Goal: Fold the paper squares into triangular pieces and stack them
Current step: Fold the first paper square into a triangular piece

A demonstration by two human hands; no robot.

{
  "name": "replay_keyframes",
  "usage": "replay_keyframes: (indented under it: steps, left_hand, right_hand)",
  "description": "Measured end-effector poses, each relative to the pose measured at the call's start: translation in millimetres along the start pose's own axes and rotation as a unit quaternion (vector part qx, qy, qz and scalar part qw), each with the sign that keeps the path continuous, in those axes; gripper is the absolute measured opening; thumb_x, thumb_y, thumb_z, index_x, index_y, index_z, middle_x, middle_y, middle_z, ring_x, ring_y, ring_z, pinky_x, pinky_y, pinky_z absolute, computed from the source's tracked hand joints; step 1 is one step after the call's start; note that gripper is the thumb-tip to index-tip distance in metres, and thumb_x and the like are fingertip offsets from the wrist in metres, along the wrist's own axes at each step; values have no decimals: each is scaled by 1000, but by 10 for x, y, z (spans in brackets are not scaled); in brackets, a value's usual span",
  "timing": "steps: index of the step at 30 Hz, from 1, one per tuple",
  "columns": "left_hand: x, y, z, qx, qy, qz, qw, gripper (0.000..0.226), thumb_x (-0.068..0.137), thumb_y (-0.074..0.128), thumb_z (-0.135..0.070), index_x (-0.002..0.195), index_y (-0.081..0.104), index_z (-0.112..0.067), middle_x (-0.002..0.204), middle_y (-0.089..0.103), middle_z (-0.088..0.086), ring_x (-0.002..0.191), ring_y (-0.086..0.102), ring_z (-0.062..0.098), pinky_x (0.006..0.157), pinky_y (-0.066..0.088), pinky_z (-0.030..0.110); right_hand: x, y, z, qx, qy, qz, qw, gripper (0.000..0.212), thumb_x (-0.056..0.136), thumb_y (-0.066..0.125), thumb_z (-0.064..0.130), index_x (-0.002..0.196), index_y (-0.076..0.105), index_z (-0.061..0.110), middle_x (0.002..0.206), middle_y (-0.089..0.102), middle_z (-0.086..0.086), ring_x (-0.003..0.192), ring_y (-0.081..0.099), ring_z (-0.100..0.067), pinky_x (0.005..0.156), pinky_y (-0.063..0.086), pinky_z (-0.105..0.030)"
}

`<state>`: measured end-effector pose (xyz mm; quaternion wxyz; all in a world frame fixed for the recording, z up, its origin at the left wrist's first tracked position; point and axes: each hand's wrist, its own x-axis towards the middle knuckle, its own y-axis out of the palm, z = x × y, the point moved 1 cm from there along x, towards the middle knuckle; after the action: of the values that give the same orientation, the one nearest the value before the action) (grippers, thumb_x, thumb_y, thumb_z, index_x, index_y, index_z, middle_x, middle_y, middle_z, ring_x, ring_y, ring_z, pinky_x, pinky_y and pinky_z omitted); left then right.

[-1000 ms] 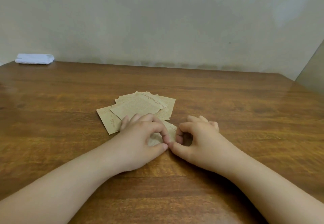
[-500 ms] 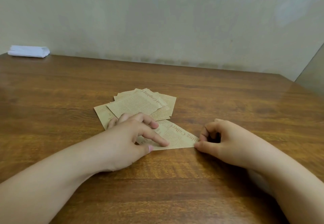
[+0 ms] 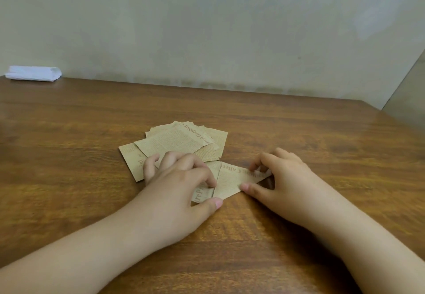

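Note:
A tan, newsprint-patterned folded paper piece lies on the wooden table between my hands. My left hand pins its left part, index finger curled down on the paper and thumb at the near edge. My right hand pinches the right tip, fingers on top and thumb at the near edge, with the flap bent leftward over the piece. Just behind lies a loose pile of paper squares in the same print; my left fingers overlap its near edge.
A folded white cloth lies at the table's far left corner against the pale wall. The table's right edge runs diagonally at the far right.
The long flat triangle has been bent: my right hand brought its right tip leftward and inward. My left hand shifted its grip to pin the left part.

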<state>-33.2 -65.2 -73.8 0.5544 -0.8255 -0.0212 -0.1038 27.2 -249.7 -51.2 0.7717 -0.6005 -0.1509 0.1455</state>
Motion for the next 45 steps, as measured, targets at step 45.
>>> replay_keyframes:
  steps: [45]
  left_hand:
    - [35, -97, 82, -17, 159, 29, 987, 45, 73, 32, -52, 100, 66, -39, 86, 51, -25, 92, 42, -5, 90, 26, 15]
  right_hand:
    - [-152, -2, 41, 52, -281, 43, 957, 25, 74, 52, 47, 95, 62, 37, 104, 63, 17, 92, 62, -5, 75, 52, -28]
